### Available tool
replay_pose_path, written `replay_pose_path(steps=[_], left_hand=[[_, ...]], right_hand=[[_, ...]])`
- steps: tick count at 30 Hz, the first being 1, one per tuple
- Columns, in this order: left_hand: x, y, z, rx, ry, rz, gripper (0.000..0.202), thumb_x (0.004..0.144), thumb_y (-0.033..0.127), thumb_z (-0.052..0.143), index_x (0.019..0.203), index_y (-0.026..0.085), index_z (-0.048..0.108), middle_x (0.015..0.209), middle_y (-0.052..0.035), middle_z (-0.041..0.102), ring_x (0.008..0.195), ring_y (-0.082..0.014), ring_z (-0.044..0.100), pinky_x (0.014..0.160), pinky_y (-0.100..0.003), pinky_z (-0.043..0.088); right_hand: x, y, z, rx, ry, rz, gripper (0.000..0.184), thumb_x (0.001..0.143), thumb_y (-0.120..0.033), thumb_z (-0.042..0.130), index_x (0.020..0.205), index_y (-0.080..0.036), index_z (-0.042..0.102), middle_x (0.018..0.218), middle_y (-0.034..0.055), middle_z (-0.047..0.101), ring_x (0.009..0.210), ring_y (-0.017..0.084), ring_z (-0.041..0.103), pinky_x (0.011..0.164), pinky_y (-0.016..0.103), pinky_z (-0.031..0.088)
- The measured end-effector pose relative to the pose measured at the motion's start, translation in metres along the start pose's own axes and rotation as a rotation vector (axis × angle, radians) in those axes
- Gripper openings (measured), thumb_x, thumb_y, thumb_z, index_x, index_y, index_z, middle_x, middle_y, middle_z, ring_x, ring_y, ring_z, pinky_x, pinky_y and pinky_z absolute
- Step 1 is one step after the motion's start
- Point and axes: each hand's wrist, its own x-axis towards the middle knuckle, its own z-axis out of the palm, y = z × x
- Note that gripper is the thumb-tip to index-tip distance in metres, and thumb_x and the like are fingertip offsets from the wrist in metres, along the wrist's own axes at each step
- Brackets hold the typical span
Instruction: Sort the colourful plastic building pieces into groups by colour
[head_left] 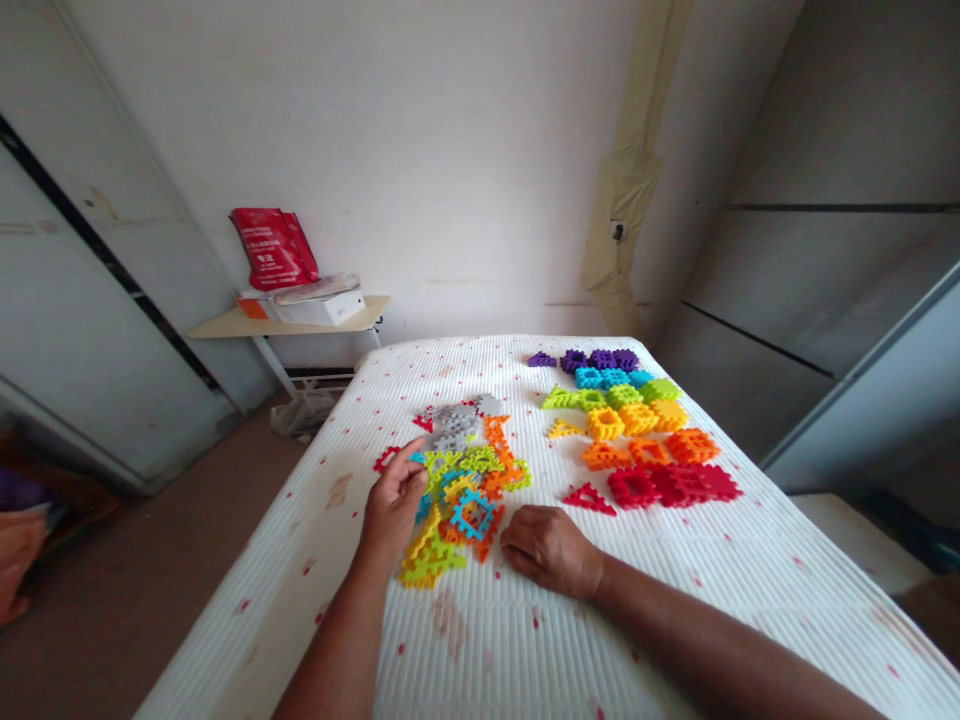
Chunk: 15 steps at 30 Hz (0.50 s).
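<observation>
A mixed pile of plastic interlocking pieces (465, 480) in grey, green, orange, yellow and blue lies in the middle of the bed. My left hand (394, 505) rests at the pile's left edge, fingers curled and pinching at a piece I cannot make out. My right hand (551, 550) lies on the bedcover just right of the pile, its fingers curled under, touching no piece that I can see. To the right, sorted pieces sit in colour rows: purple (592, 360), blue (611, 378), green (615, 396), yellow (637, 418), orange (652, 450) and red (675, 485).
The bed (525, 640) has a white ribbed cover with red specks. A small side table (292, 322) by the far wall carries a red bag (274, 247) and boxes. Wardrobe panels stand at right, a door at left, brown floor to the left of the bed.
</observation>
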Motion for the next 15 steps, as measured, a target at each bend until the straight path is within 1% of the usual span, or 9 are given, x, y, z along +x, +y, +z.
replay_pose_path(steps=[2, 7, 12, 15], left_hand=[[-0.0007, 0.0004, 0.0005, -0.005, -0.017, -0.004, 0.049, 0.076, 0.033, 0.055, 0.122, 0.019, 0.054, 0.075, 0.0021, 0.054, 0.057, -0.0085, 0.044, 0.053, -0.019, 0.036], [-0.001, -0.0011, 0.0007, 0.005, -0.064, -0.04, 0.04, 0.076, 0.035, 0.054, 0.11, 0.017, 0.063, 0.073, 0.0008, 0.055, 0.058, -0.0101, 0.043, 0.053, -0.021, 0.035], [-0.0011, -0.0013, 0.0013, -0.055, -0.014, -0.053, 0.038, 0.072, 0.031, 0.056, 0.107, 0.017, 0.061, 0.071, 0.0022, 0.052, 0.055, -0.0094, 0.042, 0.052, -0.021, 0.034], [-0.0008, -0.0017, 0.0011, -0.105, -0.002, -0.073, 0.036, 0.069, 0.029, 0.057, 0.103, 0.018, 0.06, 0.069, 0.0031, 0.052, 0.053, -0.0087, 0.042, 0.05, -0.02, 0.033]], right_hand=[[0.0005, -0.0003, -0.0003, -0.001, -0.001, -0.003, 0.02, 0.09, -0.02, 0.041, 0.076, -0.018, 0.055, 0.071, 0.0023, 0.058, 0.066, 0.013, 0.051, 0.061, 0.024, 0.037], [0.002, -0.0017, -0.0021, -0.01, 0.009, -0.012, 0.023, 0.09, -0.021, 0.04, 0.074, -0.018, 0.055, 0.069, 0.0022, 0.057, 0.065, 0.013, 0.05, 0.059, 0.025, 0.036], [0.0022, -0.0023, -0.0032, 0.003, 0.017, -0.011, 0.023, 0.091, -0.021, 0.04, 0.074, -0.018, 0.055, 0.069, 0.0024, 0.057, 0.065, 0.013, 0.05, 0.06, 0.025, 0.037], [0.0009, -0.0011, -0.0014, 0.002, 0.01, -0.006, 0.021, 0.091, -0.021, 0.041, 0.075, -0.018, 0.055, 0.07, 0.0022, 0.057, 0.066, 0.013, 0.051, 0.06, 0.025, 0.037]])
